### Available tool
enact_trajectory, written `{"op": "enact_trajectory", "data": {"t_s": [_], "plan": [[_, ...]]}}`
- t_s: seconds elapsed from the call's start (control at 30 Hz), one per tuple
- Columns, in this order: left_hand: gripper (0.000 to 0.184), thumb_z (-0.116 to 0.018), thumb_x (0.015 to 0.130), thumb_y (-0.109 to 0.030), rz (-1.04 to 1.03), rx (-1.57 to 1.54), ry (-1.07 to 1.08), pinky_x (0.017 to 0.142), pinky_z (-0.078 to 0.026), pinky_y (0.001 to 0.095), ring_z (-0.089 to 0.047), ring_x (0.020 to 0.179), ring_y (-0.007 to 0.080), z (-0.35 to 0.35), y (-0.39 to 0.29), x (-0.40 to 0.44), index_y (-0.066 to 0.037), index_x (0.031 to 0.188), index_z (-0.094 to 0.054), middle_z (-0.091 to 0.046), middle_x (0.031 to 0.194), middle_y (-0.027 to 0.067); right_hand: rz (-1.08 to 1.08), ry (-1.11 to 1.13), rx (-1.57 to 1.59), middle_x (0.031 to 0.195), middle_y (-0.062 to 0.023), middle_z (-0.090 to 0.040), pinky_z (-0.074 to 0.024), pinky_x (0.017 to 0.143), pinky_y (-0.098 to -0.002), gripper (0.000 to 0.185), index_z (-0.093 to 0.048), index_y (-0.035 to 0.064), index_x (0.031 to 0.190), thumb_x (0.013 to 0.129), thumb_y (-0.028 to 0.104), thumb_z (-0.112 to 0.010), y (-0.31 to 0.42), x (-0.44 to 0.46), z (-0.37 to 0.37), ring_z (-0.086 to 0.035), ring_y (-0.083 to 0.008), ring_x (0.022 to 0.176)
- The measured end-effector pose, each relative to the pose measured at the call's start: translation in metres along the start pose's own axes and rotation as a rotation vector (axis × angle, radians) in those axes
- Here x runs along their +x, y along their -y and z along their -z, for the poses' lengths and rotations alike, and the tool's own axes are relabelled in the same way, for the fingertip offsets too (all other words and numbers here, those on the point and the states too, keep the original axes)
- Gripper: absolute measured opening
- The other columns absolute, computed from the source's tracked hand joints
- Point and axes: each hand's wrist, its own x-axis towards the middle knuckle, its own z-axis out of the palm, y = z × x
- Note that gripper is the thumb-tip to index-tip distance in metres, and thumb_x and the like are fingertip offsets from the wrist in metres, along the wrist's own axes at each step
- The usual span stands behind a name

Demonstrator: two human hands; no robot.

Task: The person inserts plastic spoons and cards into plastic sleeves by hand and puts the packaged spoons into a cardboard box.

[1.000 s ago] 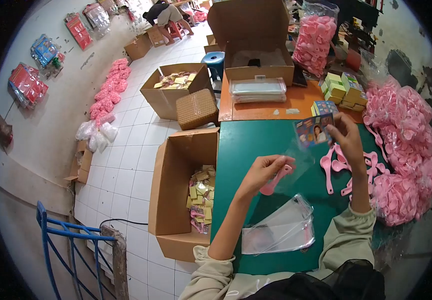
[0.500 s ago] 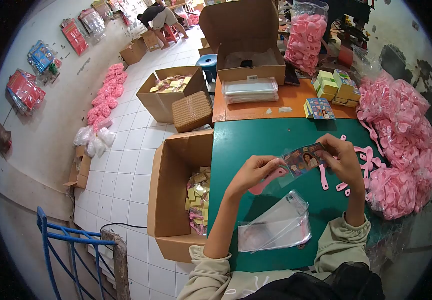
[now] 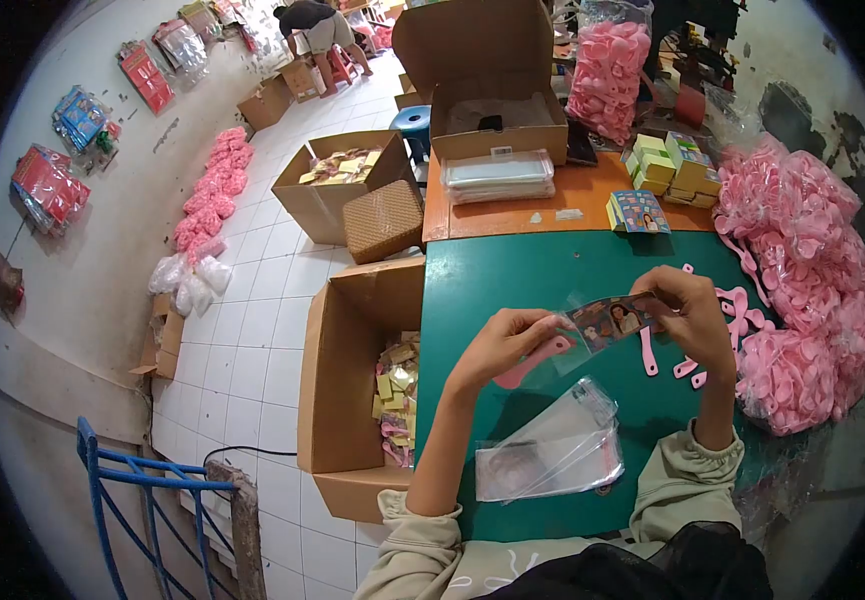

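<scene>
My left hand (image 3: 502,345) is closed on a clear plastic bag (image 3: 569,358) and a pink spoon (image 3: 534,364), whose bowl shows below the fingers. Between both hands, above the green table, is a printed picture card (image 3: 607,320). Its right end is pinched by my right hand (image 3: 690,305); the left end meets the bag's mouth, though I cannot tell how far inside it lies. Just below, a fanned stack of clear bags (image 3: 552,450) rests on the table. Loose pink spoons (image 3: 649,352) lie beside and under my right hand.
Large bags of pink spoons (image 3: 797,250) crowd the table's right side. Folded cards (image 3: 639,212) and yellow card stacks (image 3: 687,168) stand at the back. An open carton (image 3: 327,400) holding packed pieces sits left of the table (image 3: 482,270). A person (image 3: 317,35) bends over far back.
The card has tilted and curved slightly as my right hand shifts at its end. My left hand keeps its grip on the bag and spoon. The view has moved a little.
</scene>
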Motion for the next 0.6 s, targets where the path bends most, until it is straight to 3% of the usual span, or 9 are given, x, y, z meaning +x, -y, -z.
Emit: {"op": "enact_trajectory", "data": {"t_s": [0.17,0.27,0.37,0.6], "plan": [[0.032,-0.048,0.095,-0.025,0.085,0.166,0.015,0.065,-0.048,0.0211,-0.057,0.072,0.0071,0.002,-0.001,0.004,0.003,0.096,-0.064,-0.064,0.081,0.0034,0.164,-0.004,-0.113,0.080,-0.0081,-0.061,-0.0441,0.054,-0.0259,0.012,-0.063,-0.0008,0.089,0.079,-0.005,-0.058,-0.005,0.002,0.000,-0.057,-0.0135,0.064],[0.030,-0.049,0.095,-0.022,0.054,-0.106,-0.010,0.074,-0.051,0.0236,-0.061,0.081,0.0095,-0.002,0.001,0.003,0.004,0.098,-0.063,-0.066,0.088,0.0071,0.233,-0.056,-0.099,0.079,-0.0093,-0.061,-0.0449,0.056,-0.0268,0.012,-0.064,-0.0001,0.088,0.079,-0.004,-0.058,-0.009,0.003,0.000,-0.058,-0.0160,0.066],[0.029,-0.052,0.093,-0.022,-0.047,0.052,-0.050,0.070,-0.050,0.0228,-0.062,0.076,0.0079,-0.003,0.012,0.008,0.002,0.102,-0.064,-0.068,0.082,0.0060,0.153,-0.049,-0.139,0.079,-0.0105,-0.061,-0.0456,0.058,-0.0284,0.013,-0.065,0.0000,0.089,0.078,-0.004,-0.058,-0.004,0.001,-0.001,-0.059,-0.0187,0.068],[0.029,-0.051,0.093,-0.022,-0.060,0.031,-0.072,0.069,-0.050,0.0231,-0.062,0.075,0.0086,-0.005,0.004,0.008,0.002,0.100,-0.065,-0.068,0.083,0.0075,0.061,-0.124,-0.244,0.079,-0.0116,-0.062,-0.0462,0.063,-0.0306,0.018,-0.065,0.0006,0.089,0.075,-0.006,-0.057,0.005,-0.004,-0.004,-0.061,-0.0227,0.071]]}}
